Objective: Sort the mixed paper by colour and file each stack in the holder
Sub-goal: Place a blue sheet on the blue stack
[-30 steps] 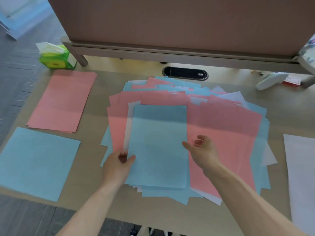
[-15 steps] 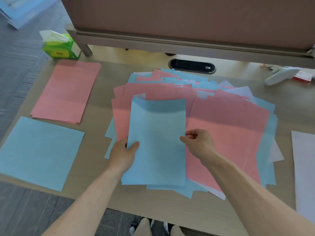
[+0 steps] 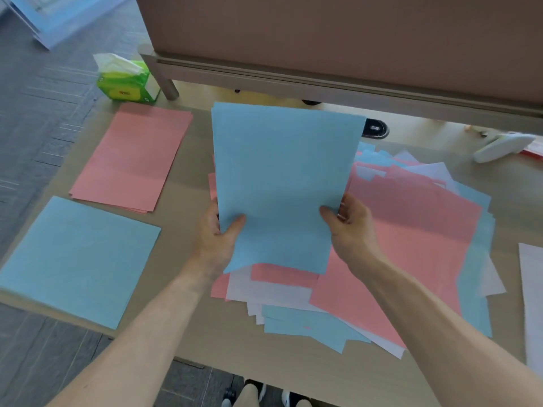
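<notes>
our left fingers (image 3: pixel 233 223) pinch the blue sheet (image 3: pixel 282 183) at its lower left edge, thumb on the front and the rest hidden behind. the right fingers (image 3: pixel 329 212) pinch its right edge the same way, thumb on the near face. so the left hand (image 3: pixel 216 239) and right hand (image 3: pixel 351 230) are both closed on the one sheet, which is lifted clear and tilted up towards us above the mixed pile (image 3: pixel 411 245).

we judge the step in hand to be carrying this sheet to the blue stack (image 3: pixel 76 259), which lies at the near left of the desk (image 3: pixel 182 333), just in front of the pink stack (image 3: pixel 132 157). to do it well we should keep the grip light and near the edges so the paper does not crease. we cannot tell whether a second sheet clings behind it, so a small rub of the thumbs is worth it before moving. then we let the right hand go and swing the sheet left and low, so air does not fold it. we land a near corner on the stack first and square the edges as it settles. we should also lift clear of the pile, whose loose pink, white and blue sheets overlap and could drag along.

a white stack (image 3: pixel 531 304) shows at the right edge. no holder is in view.
</notes>
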`<state>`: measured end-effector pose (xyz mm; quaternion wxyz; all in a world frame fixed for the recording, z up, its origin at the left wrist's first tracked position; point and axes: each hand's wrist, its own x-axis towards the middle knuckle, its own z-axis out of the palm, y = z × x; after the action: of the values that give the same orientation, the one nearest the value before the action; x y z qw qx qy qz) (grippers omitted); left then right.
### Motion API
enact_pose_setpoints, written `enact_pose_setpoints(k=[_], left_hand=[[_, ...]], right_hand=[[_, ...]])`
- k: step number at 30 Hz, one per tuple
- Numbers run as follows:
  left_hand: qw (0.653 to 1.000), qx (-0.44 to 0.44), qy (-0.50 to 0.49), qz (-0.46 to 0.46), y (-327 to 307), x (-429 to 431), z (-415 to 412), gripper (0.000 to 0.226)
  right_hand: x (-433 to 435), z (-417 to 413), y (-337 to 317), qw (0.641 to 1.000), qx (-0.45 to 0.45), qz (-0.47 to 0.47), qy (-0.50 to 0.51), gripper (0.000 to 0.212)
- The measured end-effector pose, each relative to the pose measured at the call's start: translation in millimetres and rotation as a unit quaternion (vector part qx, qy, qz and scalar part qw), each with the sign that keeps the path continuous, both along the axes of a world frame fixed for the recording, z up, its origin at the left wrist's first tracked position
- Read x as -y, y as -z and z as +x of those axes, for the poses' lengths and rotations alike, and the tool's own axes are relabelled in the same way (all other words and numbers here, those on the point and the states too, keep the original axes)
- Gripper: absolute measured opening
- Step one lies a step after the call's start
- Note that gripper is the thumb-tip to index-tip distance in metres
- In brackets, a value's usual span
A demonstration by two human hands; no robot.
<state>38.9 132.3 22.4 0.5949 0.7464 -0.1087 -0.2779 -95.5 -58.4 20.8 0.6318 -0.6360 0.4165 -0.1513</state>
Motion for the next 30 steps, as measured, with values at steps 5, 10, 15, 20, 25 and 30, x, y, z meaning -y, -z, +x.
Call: enact_pose_setpoints(k=[5,10,15,20,25,30], left_hand=[[0.997,0.065,-0.032,0.015,-13.3,-1.1,12.0,0.032],[0.989,0.141,-0.008,0.039,-35.3,-10.9,20.7,0.015],[0.968,0.207,0.006,0.139,-28.2,-33.0,30.6,0.021],[0.97,0.195,-0.048,0.139,-31.2,-66.9,54.9,0.022],[0.98,0.034,-0.171,0.095,-19.8,-145.7,88.5,0.016],[0.946,-0.081,-0.297,0.098,-2.3,-253.8,107.9,0.019]], right_hand=[[-5.4,9.8,-9.8,0.997,0.049,-0.055,0.005,0.024],[-18.8,16.6,-13.1,0.993,0.095,-0.071,-0.001,0.029],[-33.5,15.9,-3.7,0.994,0.013,-0.097,-0.054,0.026],[-47.1,53.7,-15.4,0.982,-0.052,-0.171,-0.059,0.009],[-89.5,129.4,-26.5,0.957,-0.091,-0.201,-0.189,0.007],[-175.6,213.4,-19.8,0.923,-0.091,-0.236,-0.291,0.006]])
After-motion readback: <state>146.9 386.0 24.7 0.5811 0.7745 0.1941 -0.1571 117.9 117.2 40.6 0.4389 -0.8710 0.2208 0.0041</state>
